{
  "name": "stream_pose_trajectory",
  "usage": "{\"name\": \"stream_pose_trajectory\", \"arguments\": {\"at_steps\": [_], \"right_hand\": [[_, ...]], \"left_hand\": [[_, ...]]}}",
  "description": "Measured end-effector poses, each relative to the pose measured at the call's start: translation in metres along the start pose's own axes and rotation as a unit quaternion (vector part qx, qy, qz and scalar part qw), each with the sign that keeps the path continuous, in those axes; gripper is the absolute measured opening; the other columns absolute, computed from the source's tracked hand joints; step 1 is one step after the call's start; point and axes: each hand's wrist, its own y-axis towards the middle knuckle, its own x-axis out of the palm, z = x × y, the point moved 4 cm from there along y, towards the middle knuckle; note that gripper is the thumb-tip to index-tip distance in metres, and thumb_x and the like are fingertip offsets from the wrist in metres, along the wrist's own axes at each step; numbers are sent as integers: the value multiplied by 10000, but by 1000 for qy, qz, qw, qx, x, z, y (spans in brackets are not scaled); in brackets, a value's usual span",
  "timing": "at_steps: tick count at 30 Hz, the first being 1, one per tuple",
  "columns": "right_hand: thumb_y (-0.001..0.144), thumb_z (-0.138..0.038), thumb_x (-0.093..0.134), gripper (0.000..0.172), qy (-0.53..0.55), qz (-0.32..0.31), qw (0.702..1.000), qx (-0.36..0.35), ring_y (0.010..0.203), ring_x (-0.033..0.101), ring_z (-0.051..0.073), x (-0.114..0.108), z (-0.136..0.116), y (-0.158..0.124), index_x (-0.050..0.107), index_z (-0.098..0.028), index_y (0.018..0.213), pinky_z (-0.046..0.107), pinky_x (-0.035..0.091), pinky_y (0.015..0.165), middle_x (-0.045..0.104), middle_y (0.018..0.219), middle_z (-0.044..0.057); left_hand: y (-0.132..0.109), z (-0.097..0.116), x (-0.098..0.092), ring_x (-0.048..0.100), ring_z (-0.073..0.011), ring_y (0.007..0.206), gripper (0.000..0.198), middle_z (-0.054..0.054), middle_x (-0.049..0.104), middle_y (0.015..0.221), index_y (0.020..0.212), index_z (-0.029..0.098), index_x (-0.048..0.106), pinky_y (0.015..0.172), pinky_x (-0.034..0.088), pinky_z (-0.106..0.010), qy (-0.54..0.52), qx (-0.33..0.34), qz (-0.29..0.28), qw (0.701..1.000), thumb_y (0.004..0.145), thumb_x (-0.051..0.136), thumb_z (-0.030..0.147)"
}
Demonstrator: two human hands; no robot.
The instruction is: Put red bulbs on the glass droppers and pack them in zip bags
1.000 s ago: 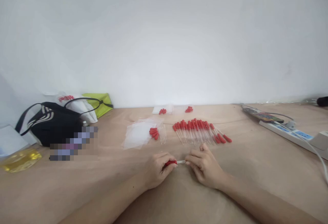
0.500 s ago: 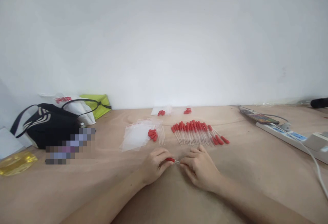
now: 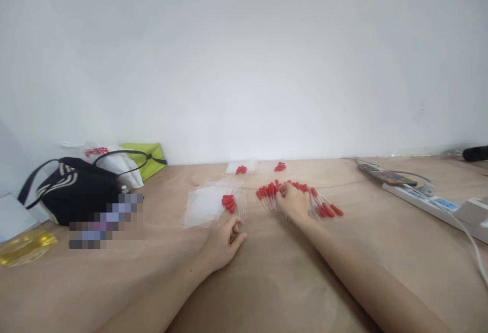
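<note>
Glass droppers with red rubber bulbs (image 3: 264, 193) lie in a row, bulbs pointing away from me. My right hand (image 3: 293, 201) reaches over the middle of the row, its fingers closed at the bulb end of a dropper; which part it grips is mostly covered. Resting on the table to the left, my left hand (image 3: 225, 241) is empty, with thumb and curled fingers apart. Just beyond it lie a few loose red rubber bulbs (image 3: 229, 203) and thin glass tubes (image 3: 241, 204). Clear plastic bags (image 3: 204, 203) are spread beside them.
Two small groups of red bulbs (image 3: 279, 167) sit on clear bags near the wall. On the left are a black bag (image 3: 78, 190), a green box (image 3: 150, 162) and a yellow packet (image 3: 28, 247). A white power strip (image 3: 423, 198) with a cable and a phone (image 3: 385, 174) are at right.
My hands have come apart. The right one has moved forward onto the dropper row; the left one has let go of the red-bulbed dropper and stays near its place with fingers looser.
</note>
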Motion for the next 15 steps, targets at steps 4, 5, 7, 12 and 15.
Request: {"name": "stream_pose_trajectory", "arguments": {"at_steps": [4,5,7,12,15], "right_hand": [[751,-265,432,214,-42,-1,999,-15,768,592,217,8,3,2,585,-180,874,350,266,739,652,681,62],[756,-279,431,222,-50,4,999,-19,764,591,220,9,4,2,578,-173,883,352,261,736,652,684,68],[764,-309,430,230,-57,15,998,-32,746,587,222,9,5,0,571,-164,873,355,252,728,653,700,71],[771,-284,429,182,-20,6,990,-139,749,582,188,9,-18,-20,579,-188,738,336,243,729,659,750,31],[765,-260,433,181,-2,-55,985,-164,802,582,185,18,-43,-31,603,-206,740,315,262,727,665,766,29]], "left_hand": [[0,1,1,468,-131,604,102,8,500,702,844,189,495,565,386,-248,8,2,-2,1000,747,492,219],[0,1,1,477,-137,624,93,3,507,706,834,187,502,574,389,-250,9,7,0,1000,746,495,215],[-1,2,2,489,-144,656,84,-5,517,721,821,184,513,592,397,-253,8,15,1,1000,741,502,207],[6,-4,-5,510,-149,681,56,-14,524,735,782,173,519,605,415,-248,2,-12,37,999,762,484,212],[22,-18,-22,521,-171,749,78,-26,528,753,734,168,521,676,419,-276,46,-44,99,993,773,460,198]]}}
